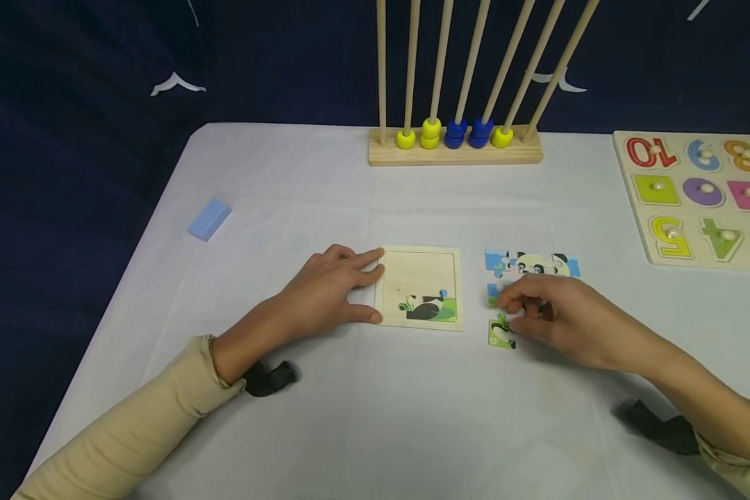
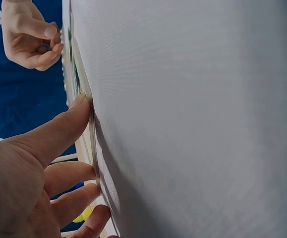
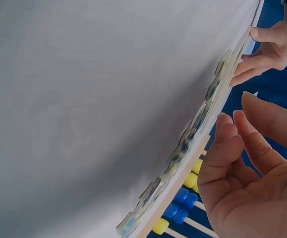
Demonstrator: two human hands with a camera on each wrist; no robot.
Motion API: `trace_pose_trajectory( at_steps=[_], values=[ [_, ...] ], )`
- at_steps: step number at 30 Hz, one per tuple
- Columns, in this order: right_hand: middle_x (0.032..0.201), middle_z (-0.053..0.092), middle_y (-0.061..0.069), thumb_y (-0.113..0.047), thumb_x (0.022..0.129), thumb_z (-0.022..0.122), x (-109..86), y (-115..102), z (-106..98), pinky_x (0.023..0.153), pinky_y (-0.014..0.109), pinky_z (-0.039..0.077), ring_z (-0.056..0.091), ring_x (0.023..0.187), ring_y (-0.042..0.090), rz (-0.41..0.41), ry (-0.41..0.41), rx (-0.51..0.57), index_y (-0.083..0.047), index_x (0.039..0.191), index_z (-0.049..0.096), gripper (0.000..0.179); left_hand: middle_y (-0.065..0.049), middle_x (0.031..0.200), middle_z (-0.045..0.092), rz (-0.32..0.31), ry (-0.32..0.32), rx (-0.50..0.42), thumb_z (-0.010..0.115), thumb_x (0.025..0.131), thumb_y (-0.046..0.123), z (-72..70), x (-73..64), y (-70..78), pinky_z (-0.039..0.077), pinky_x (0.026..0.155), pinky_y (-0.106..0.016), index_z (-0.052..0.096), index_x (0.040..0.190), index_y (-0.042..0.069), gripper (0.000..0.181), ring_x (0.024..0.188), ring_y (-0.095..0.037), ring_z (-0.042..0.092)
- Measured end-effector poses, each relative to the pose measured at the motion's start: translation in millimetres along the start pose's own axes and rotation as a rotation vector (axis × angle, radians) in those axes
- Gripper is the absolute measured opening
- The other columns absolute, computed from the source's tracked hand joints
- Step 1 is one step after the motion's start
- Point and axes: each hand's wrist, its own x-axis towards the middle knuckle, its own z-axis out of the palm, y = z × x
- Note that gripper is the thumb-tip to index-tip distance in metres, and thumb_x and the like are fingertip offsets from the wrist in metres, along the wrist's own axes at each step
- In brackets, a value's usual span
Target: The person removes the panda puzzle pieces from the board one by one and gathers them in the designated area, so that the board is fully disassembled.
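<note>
A square wooden puzzle tray (image 1: 420,260) lies on the table, with joined panda-body pieces (image 1: 430,307) in its lower right part. My left hand (image 1: 331,292) touches the tray's left edge with thumb and fingertips, spread and fairly straight. Right of the tray are loose jigsaw pieces: a blue-sky piece (image 1: 496,260), panda-face pieces (image 1: 531,262) and a green corner piece (image 1: 501,335). Over them hovers my right hand (image 1: 569,319), partly hiding the middle ones. In the right wrist view its fingers (image 3: 222,153) are loosely bent, apart from the thumb, with nothing between them.
Behind the tray stands a wooden bead stand (image 1: 456,154) with tall rods and yellow and blue beads. A number-and-shape peg board (image 1: 703,198) lies at the right. A light blue block (image 1: 210,219) is at the left on the white tablecloth (image 1: 400,417).
</note>
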Motion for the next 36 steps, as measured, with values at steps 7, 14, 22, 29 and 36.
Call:
trace_pose_trajectory(
  at_steps=[7, 14, 22, 29, 36],
  values=[
    [0.083, 0.055, -0.007, -0.004, 0.087, 0.075, 10.2, -12.8, 0.5, 0.061, 0.024, 0.043, 0.05, 0.074, 0.011, 0.058, -0.034, 0.014, -0.01, 0.108, 0.071, 0.023, 0.003, 0.16, 0.028, -0.006, -0.013, -0.002, 0.074, 0.087, 0.044, -0.4, 0.2, -0.4, 0.032, 0.103, -0.048, 0.046, 0.148, 0.014, 0.074, 0.133, -0.026, 0.035],
    [0.083, 0.055, -0.007, -0.008, 0.087, 0.076, 24.4, -27.6, 6.7, 0.062, 0.026, 0.043, 0.05, 0.074, 0.012, 0.055, -0.059, 0.028, -0.011, 0.112, 0.071, 0.026, 0.003, 0.16, 0.028, 0.004, -0.007, -0.008, 0.075, 0.086, 0.044, -0.6, 0.8, 0.2, 0.032, 0.104, -0.048, 0.047, 0.148, 0.014, 0.074, 0.133, -0.027, 0.036],
    [0.085, 0.057, -0.008, -0.009, 0.088, 0.074, 38.9, -38.8, 14.9, 0.066, 0.026, 0.046, 0.053, 0.077, 0.012, 0.017, -0.093, 0.052, -0.009, 0.115, 0.07, 0.027, 0.003, 0.16, 0.028, 0.006, -0.008, -0.002, 0.075, 0.087, 0.044, -0.5, 0.9, 0.2, 0.033, 0.103, -0.048, 0.047, 0.147, 0.014, 0.073, 0.133, -0.026, 0.036],
    [0.082, 0.055, -0.006, -0.012, 0.089, 0.075, 51.8, -45.4, 20.1, 0.065, 0.028, 0.044, 0.052, 0.075, 0.014, 0.011, -0.129, 0.066, -0.008, 0.122, 0.069, 0.034, 0.003, 0.16, 0.027, -0.001, -0.018, 0.004, 0.074, 0.087, 0.045, -1.8, 0.2, 0.8, 0.032, 0.104, -0.048, 0.047, 0.148, 0.014, 0.073, 0.133, -0.026, 0.035],
    [0.084, 0.056, -0.005, -0.02, 0.089, 0.075, 60.0, -48.3, 25.3, 0.065, 0.029, 0.043, 0.05, 0.076, 0.012, 0.042, -0.231, 0.016, -0.002, 0.128, 0.064, 0.044, 0.004, 0.161, 0.026, -0.012, -0.028, 0.006, 0.074, 0.087, 0.046, -2.4, 0.0, 1.1, 0.032, 0.104, -0.048, 0.046, 0.148, 0.015, 0.074, 0.133, -0.025, 0.035]
  ],
)
